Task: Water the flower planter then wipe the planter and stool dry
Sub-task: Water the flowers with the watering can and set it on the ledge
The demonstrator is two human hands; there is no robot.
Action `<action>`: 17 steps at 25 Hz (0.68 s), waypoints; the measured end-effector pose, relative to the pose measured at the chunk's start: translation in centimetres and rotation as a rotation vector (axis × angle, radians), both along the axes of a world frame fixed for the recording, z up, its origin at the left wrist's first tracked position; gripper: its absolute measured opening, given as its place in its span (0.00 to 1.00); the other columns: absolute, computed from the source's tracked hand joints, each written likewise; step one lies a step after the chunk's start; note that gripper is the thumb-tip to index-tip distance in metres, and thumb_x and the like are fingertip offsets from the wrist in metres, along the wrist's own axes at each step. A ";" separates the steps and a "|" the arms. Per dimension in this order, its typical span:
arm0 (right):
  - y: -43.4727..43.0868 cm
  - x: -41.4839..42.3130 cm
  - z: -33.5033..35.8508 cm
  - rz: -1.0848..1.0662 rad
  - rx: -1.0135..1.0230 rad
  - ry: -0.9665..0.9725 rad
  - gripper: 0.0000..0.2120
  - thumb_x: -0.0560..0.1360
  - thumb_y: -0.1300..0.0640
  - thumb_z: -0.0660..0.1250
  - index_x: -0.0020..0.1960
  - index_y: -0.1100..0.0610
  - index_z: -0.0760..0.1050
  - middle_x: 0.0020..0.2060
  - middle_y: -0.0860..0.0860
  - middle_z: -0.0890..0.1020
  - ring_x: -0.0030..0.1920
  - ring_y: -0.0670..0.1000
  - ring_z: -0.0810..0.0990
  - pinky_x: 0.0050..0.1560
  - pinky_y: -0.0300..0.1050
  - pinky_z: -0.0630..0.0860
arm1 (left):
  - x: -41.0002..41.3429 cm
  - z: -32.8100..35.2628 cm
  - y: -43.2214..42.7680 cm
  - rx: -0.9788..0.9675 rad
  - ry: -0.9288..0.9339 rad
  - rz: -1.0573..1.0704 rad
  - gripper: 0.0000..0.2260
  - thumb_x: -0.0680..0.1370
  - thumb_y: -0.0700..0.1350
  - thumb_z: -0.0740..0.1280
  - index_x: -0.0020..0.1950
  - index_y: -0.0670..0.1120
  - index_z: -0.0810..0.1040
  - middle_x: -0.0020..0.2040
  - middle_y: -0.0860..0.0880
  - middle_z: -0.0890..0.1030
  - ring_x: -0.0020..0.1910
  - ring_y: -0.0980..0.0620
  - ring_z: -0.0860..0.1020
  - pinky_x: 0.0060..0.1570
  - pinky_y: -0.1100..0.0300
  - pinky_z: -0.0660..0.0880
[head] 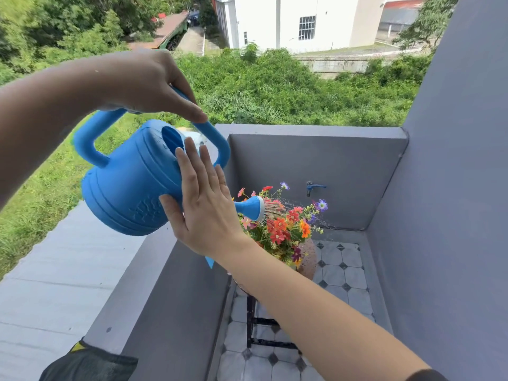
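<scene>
Blue plastic makes up the watering can (132, 185), which is tipped forward with its spout pointing down and to the right. Its left hand (143, 81) partner grips the arched top handle (211, 133), fingers curled over the bar and the thumb side hidden behind it. The right hand (204, 213) lies flat and wide open against the can's side, fingers spread and pointing up, palm pressed to the plastic near the base of the spout. From the white-rimmed rose (259, 209) thin streams of water spray onto the flower planter (283, 229), a bunch of orange, red, pink and purple blooms directly under the spout. The planter sits on a round stool (309, 257) with a speckled wet top and black legs, standing on the tiled floor (343, 273) near the back corner of a grey-walled balcony (302, 166). A blue tap (313, 187) is fixed to the rear wall just above the flowers. A corner of blue cloth (209, 262) peeks out below the right wrist.
</scene>
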State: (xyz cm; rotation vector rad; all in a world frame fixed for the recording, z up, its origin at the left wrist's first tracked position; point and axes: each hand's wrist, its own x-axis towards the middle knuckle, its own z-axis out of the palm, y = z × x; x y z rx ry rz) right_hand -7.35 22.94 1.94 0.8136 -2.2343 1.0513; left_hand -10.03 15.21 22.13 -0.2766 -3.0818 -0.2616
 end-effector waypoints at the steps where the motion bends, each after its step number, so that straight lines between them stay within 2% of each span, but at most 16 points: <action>1: -0.1 -0.5 0.1 -0.004 0.006 0.001 0.31 0.78 0.46 0.52 0.76 0.58 0.47 0.78 0.57 0.54 0.78 0.57 0.49 0.75 0.55 0.47 | -0.2 0.1 0.0 0.003 0.022 0.012 0.13 0.66 0.61 0.71 0.41 0.53 0.84 0.28 0.42 0.75 0.27 0.47 0.68 0.29 0.59 0.62; 5: -0.7 -1.6 0.9 0.031 0.019 -0.044 0.32 0.79 0.48 0.56 0.77 0.62 0.51 0.78 0.57 0.53 0.78 0.57 0.48 0.75 0.52 0.43 | -0.8 0.3 -1.1 -0.019 0.074 0.053 0.15 0.65 0.63 0.70 0.42 0.54 0.84 0.35 0.40 0.80 0.31 0.45 0.72 0.30 0.58 0.65; 8: -1.7 -1.3 1.3 0.064 -0.005 -0.078 0.32 0.79 0.50 0.60 0.77 0.61 0.52 0.78 0.56 0.53 0.78 0.56 0.48 0.75 0.55 0.46 | -0.8 0.6 -1.7 -0.034 0.064 0.082 0.14 0.65 0.62 0.71 0.41 0.53 0.84 0.29 0.40 0.76 0.28 0.45 0.69 0.29 0.58 0.64; 12: -3.1 0.2 0.7 0.060 -0.052 -0.117 0.33 0.78 0.47 0.52 0.78 0.60 0.48 0.79 0.55 0.51 0.78 0.55 0.46 0.76 0.54 0.45 | -0.3 0.5 -1.9 -0.086 0.024 0.090 0.13 0.65 0.61 0.71 0.40 0.54 0.84 0.20 0.46 0.71 0.25 0.46 0.68 0.27 0.60 0.63; 17: -3.4 2.5 0.0 0.065 -0.111 -0.159 0.30 0.78 0.45 0.50 0.76 0.50 0.42 0.79 0.55 0.49 0.78 0.51 0.40 0.76 0.53 0.43 | 0.6 0.0 -1.1 -0.126 -0.060 0.058 0.16 0.61 0.66 0.69 0.39 0.57 0.84 0.23 0.46 0.75 0.26 0.48 0.69 0.29 0.59 0.63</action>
